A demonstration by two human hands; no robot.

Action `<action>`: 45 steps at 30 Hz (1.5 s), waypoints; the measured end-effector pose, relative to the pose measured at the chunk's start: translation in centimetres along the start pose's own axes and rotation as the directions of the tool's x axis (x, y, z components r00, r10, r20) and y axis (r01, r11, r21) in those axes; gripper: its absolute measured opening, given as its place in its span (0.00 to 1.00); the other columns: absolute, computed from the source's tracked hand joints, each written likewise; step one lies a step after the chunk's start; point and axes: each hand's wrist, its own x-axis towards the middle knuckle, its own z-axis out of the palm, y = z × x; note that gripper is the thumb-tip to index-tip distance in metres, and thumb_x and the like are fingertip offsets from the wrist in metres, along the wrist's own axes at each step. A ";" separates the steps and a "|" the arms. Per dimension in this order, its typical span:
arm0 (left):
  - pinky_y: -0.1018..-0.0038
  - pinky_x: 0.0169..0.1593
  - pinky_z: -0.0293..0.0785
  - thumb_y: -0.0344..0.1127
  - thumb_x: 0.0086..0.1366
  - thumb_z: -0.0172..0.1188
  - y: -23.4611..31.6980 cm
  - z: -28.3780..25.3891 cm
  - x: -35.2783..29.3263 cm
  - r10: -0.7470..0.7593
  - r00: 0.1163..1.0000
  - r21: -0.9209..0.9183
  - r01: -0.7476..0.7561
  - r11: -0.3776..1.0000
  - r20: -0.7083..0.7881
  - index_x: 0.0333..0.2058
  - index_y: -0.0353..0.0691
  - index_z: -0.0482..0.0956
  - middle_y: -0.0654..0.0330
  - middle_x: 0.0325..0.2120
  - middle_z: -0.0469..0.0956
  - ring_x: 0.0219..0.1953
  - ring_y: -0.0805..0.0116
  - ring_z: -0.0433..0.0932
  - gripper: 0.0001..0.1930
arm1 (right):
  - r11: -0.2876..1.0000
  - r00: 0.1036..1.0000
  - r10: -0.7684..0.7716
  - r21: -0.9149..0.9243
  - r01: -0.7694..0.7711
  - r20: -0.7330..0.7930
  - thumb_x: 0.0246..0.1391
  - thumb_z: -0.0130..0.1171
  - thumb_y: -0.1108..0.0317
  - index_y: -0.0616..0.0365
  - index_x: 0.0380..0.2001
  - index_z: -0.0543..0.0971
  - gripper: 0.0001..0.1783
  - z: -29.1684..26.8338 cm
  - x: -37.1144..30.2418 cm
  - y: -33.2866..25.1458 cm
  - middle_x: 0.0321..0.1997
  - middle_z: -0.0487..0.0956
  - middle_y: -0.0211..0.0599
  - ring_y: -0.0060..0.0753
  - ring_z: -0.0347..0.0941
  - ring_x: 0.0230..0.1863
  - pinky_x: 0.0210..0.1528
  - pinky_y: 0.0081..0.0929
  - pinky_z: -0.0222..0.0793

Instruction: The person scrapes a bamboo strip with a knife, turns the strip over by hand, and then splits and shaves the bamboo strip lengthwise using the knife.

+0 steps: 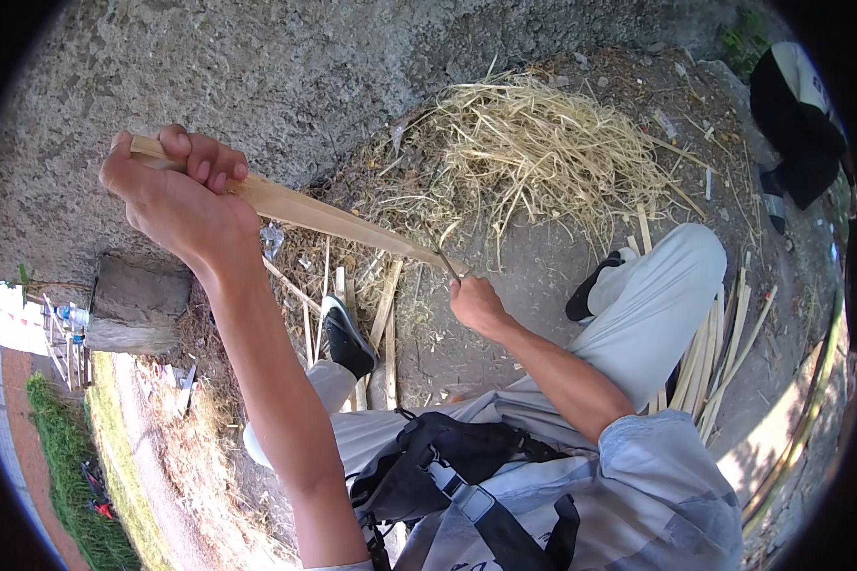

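My left hand [189, 195] is raised at the upper left, its fingers wrapped round one end of a long, pale bamboo strip [324, 218]. The strip slants down to the right, toward my right hand [478, 306]. That hand is closed round the handle of a knife, most of which is hidden in the fist. The knife's narrow dark blade [442, 253] sticks up from the fist and crosses the strip close to its lower end.
A heap of thin shavings [543, 143] lies beyond my right hand, against a rough wall [229, 67]. Split strips [724, 347] lie right of my bent leg; others lie by my shoe [346, 338]. A block [138, 300] stands at the left. A person [800, 124] is at the upper right.
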 end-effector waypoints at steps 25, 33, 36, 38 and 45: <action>0.75 0.22 0.51 0.51 0.65 0.35 0.1 0.3 1.2 0.052 0.998 0.044 -0.054 0.998 0.028 0.18 0.45 0.60 0.68 0.11 0.52 0.15 0.75 0.48 0.21 | 0.861 0.862 -0.408 0.187 0.473 -0.300 0.62 0.49 0.60 0.64 0.22 0.72 0.19 0.8 -1.6 -0.5 0.18 0.75 0.55 0.62 0.73 0.20 0.26 0.51 0.70; 0.74 0.19 0.55 0.53 0.64 0.37 -0.4 0.9 0.1 0.027 1.000 0.019 -0.028 0.999 0.007 0.17 0.42 0.62 0.66 0.09 0.55 0.12 0.75 0.52 0.23 | 0.963 0.954 0.270 -0.064 -0.263 0.130 0.60 0.48 0.57 0.73 0.39 0.78 0.24 2.0 1.1 5.9 0.37 0.79 0.63 0.59 0.77 0.43 0.46 0.50 0.72; 0.74 0.19 0.56 0.52 0.64 0.38 -0.9 1.5 0.6 0.054 0.996 0.042 -0.057 0.998 0.076 0.18 0.40 0.64 0.65 0.09 0.56 0.13 0.74 0.54 0.23 | 0.985 0.984 0.169 -0.028 -0.168 0.061 0.62 0.45 0.59 0.66 0.35 0.79 0.20 1.7 0.2 4.0 0.37 0.79 0.62 0.61 0.77 0.41 0.44 0.48 0.73; 0.74 0.20 0.57 0.52 0.64 0.39 -0.9 1.4 1.0 0.061 0.997 0.043 -0.064 0.997 0.052 0.18 0.39 0.64 0.64 0.10 0.57 0.13 0.74 0.55 0.23 | 0.998 0.997 0.063 -0.001 -0.063 0.037 0.63 0.44 0.58 0.65 0.33 0.79 0.21 -0.3 -1.3 -0.5 0.34 0.78 0.63 0.62 0.77 0.38 0.41 0.49 0.73; 0.74 0.20 0.57 0.51 0.64 0.39 -0.4 2.3 0.4 0.117 0.992 0.036 -0.119 0.992 0.056 0.18 0.38 0.64 0.64 0.10 0.57 0.13 0.74 0.55 0.23 | 0.971 0.971 0.195 -0.169 -0.171 0.139 0.58 0.49 0.64 0.64 0.36 0.79 0.14 3.4 1.1 8.6 0.38 0.79 0.59 0.60 0.77 0.41 0.42 0.47 0.74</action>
